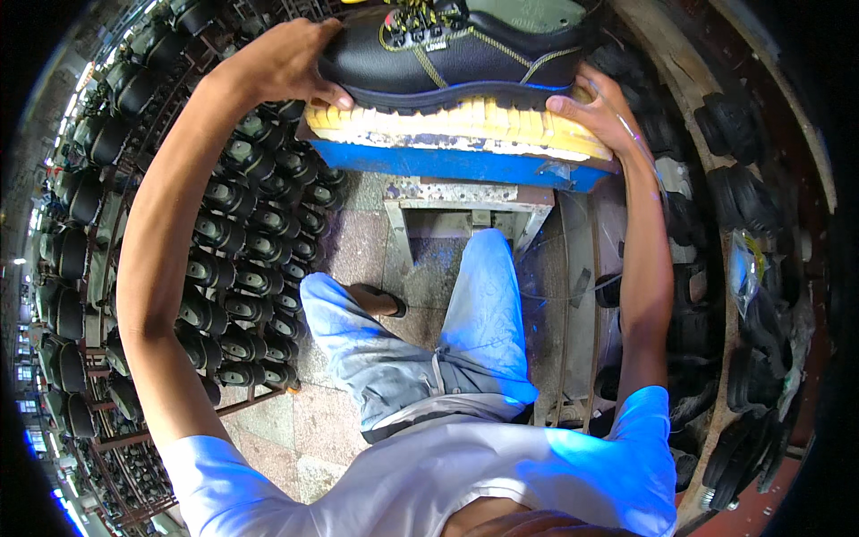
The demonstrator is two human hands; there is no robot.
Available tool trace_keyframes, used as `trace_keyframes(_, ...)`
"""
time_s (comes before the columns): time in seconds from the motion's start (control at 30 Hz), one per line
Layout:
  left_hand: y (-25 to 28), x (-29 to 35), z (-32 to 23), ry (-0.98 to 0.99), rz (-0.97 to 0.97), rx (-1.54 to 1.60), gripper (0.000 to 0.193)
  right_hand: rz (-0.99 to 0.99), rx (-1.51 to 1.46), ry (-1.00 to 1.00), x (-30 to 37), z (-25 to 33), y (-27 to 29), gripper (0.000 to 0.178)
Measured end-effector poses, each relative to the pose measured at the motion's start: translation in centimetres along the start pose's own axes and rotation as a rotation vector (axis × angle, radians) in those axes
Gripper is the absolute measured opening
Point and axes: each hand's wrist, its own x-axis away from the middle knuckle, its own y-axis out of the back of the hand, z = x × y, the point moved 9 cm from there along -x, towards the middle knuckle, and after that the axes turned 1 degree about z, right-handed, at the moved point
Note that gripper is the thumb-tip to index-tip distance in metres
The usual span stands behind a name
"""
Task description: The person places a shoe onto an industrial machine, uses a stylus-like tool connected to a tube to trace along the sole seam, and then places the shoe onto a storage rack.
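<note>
Head view: I see the left hand (293, 64) and right hand (605, 113) clamped on opposite ends of the shoe (465, 64), upright on the yellow pad (479, 121).

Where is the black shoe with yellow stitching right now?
The black shoe is at the head view's top centre, between the left hand and right hand, on or just above the yellow pad on the blue base.
</note>
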Motion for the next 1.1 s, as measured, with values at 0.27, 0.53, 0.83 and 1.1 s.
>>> trace_keyframes(0.27,0.0,-2.7,-3.7,0.013,-0.239,-0.014,0.104,-0.057,-0.011,0.072,0.3,1.5,0.1,0.08)
trace_keyframes(0.53,-0.2,-1.7,-4.3,0.072,-0.294,0.127,0.093,-0.088,0.09,0.186,0.3,0.4,1.0,0.078)
trace_keyframes(0.83,-0.6,-2.6,-3.6,0.057,-0.185,0.102,0.097,-0.03,0.023,0.108,0.5,1.3,-0.2,0.082)
trace_keyframes(1.1,0.3,-2.0,-3.6,0.01,-0.32,0.055,0.097,-0.081,0.014,0.11,0.7,2.0,0.5,0.082)
